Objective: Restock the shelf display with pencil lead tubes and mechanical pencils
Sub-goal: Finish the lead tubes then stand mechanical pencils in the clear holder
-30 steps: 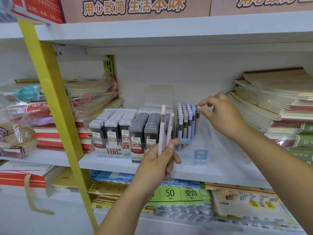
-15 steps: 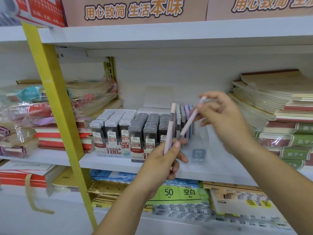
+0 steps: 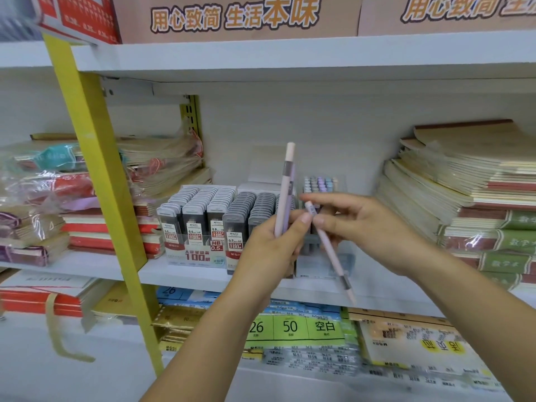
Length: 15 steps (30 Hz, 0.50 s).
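Observation:
My left hand (image 3: 271,250) grips pastel mechanical pencils (image 3: 285,192) upright in front of the middle shelf. My right hand (image 3: 368,230) pinches another pink mechanical pencil (image 3: 330,253) near one end, its length slanting down to the right. Behind both hands stands a clear display box (image 3: 322,187) of pastel mechanical pencils, partly hidden. Left of it sit grey display boxes of pencil lead tubes (image 3: 203,219), packed in rows.
A yellow shelf upright (image 3: 95,175) slants down the left side. Wrapped notebook stacks (image 3: 162,166) lie left of the lead boxes, and tall notebook piles (image 3: 475,192) fill the right. The white shelf board (image 3: 95,266) carries them. Paper packs (image 3: 295,326) lie on the shelf below.
My right hand left the pencil box, took one pencil from my left hand, and now holds it slanting down to the right. My left hand rose a little, still holding pencils upright.

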Tool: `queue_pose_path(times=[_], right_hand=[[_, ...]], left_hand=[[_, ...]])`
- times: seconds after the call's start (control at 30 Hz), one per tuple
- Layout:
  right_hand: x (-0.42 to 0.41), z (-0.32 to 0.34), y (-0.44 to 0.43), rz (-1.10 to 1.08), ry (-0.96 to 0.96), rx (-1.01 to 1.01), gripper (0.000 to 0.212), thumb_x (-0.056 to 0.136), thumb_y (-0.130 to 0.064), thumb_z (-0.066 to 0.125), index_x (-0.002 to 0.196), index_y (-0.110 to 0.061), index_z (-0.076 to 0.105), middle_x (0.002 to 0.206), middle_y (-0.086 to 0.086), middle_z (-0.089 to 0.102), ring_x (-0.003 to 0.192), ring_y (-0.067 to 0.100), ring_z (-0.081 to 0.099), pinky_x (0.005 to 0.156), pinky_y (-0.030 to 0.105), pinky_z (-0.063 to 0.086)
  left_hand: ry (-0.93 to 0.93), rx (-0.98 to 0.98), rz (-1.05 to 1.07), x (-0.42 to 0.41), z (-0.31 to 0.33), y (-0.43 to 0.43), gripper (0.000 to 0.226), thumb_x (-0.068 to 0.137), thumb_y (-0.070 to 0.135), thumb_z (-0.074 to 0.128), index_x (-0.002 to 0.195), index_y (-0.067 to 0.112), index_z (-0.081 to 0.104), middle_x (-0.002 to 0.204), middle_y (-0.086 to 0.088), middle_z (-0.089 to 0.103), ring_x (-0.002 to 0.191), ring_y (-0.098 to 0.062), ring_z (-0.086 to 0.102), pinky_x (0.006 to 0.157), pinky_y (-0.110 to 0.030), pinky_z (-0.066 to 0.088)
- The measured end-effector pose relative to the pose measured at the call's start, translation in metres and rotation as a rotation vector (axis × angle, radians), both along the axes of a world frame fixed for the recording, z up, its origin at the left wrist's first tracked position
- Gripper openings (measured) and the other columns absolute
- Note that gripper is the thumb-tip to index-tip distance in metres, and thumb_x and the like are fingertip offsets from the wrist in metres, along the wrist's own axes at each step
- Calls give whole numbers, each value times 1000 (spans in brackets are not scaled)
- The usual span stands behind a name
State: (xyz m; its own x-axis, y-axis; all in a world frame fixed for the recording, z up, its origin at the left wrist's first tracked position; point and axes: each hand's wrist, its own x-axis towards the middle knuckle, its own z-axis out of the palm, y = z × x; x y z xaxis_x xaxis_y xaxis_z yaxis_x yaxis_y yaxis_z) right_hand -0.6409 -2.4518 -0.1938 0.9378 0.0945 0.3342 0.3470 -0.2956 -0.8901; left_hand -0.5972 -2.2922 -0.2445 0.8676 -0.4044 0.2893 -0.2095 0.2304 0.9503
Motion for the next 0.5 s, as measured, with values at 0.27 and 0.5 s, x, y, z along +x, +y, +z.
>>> queue_pose_path(times=[0.27, 0.5], right_hand=[[-17, -18, -14, 119, 241, -99, 44, 81, -20, 70, 122, -22, 55, 90, 10, 72, 73, 20, 66, 68, 28, 54], [-21, -12, -41, -121, -30, 485, 21, 74, -11, 65, 94, -6, 66, 78, 13, 71, 63, 15, 64, 57, 20, 54]], left_hand=[[68, -201, 150, 0, 3, 8, 12, 87, 40, 70, 87, 29, 74, 54, 10, 39, 42, -6, 29, 38, -16, 27], [81, -83, 125, -4, -5, 8, 13, 97, 34, 62, 89, 29, 72, 56, 9, 43, 44, -5, 31, 39, -17, 29]])
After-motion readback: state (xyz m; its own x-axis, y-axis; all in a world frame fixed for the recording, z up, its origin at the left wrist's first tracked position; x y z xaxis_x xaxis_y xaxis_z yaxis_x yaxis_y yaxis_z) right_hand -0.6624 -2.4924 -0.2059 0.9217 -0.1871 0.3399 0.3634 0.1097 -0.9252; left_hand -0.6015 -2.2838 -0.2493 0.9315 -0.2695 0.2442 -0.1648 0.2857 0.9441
